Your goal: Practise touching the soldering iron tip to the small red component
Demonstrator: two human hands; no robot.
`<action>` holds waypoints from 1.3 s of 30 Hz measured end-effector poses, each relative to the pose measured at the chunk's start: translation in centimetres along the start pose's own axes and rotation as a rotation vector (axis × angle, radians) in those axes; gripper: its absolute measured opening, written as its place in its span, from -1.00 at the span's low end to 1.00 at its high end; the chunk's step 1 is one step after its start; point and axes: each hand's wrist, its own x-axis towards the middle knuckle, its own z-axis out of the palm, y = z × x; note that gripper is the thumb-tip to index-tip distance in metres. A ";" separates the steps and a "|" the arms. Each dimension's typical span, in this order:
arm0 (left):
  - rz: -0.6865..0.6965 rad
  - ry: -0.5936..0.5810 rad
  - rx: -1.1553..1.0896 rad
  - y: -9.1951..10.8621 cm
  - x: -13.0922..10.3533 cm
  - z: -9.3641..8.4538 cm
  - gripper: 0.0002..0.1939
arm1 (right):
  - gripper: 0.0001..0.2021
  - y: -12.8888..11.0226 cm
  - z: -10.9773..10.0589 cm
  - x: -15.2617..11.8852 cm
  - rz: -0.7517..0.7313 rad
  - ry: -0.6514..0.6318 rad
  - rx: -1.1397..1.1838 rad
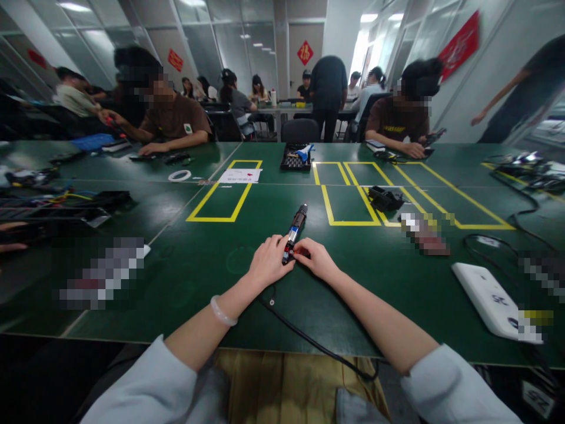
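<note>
A slim, tube-shaped tool point(296, 225) lies slanted on the green table before me; it looks like an electric screwdriver, with a dark body, a silver and blue middle and a narrow metal tip pointing away. My left hand point(270, 259) is closed around its near part from the left, hiding some of it. On the other side, my right hand point(315, 257) has its fingertips pinched together at the tool's near end, beside a small red part. What exactly those fingertips hold is hidden. A black cable point(304, 337) runs from under my left wrist over the table edge.
A black tray of small parts point(295, 159) sits ahead, and a white printed sheet point(241, 175) lies at left. Black parts point(385, 198) rest near the yellow tape outlines. A white power bank point(492, 300) lies at right. Several people sit or stand beyond the table.
</note>
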 end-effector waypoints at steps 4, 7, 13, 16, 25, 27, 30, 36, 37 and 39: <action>-0.026 0.003 0.040 0.3 0.1 0.2 -0.44 | -0.94 -0.1 -0.3 -0.1 -0.040 -0.007 -0.001; -0.053 0.005 0.060 0.3 0.3 0.5 -0.42 | -0.89 -0.5 -0.8 -0.1 -0.061 -0.030 0.001; -0.083 -0.019 0.040 -0.6 0.7 0.6 -0.38 | -0.80 -0.9 -0.8 -0.4 -0.089 -0.076 0.023; -0.085 -0.021 0.067 -1.6 1.0 0.4 -0.38 | -0.77 -0.7 -0.8 -0.5 -0.058 -0.089 0.042; -0.344 -0.064 0.200 -9.8 2.6 -0.3 -0.36 | -0.81 0.2 -1.0 -0.5 -0.013 -0.081 0.038; -0.422 -0.063 0.207 -12.5 2.5 -0.7 -0.36 | -0.83 0.2 -1.1 -0.5 -0.009 -0.088 0.023; -0.555 -0.070 0.213 -16.2 1.9 -1.4 -0.36 | -0.85 0.2 -1.1 -0.5 -0.002 -0.099 0.000; -0.734 0.011 0.256 -20.5 0.5 -2.5 -0.40 | -0.86 0.1 -1.1 -0.5 -0.010 -0.105 -0.021; -0.757 0.030 0.254 -20.8 0.3 -2.5 -0.40 | -0.86 0.1 -1.1 -0.5 -0.011 -0.105 -0.022; -0.780 0.065 0.250 -21.1 -0.1 -2.6 -0.42 | -0.87 0.0 -1.1 -0.5 -0.012 -0.104 -0.024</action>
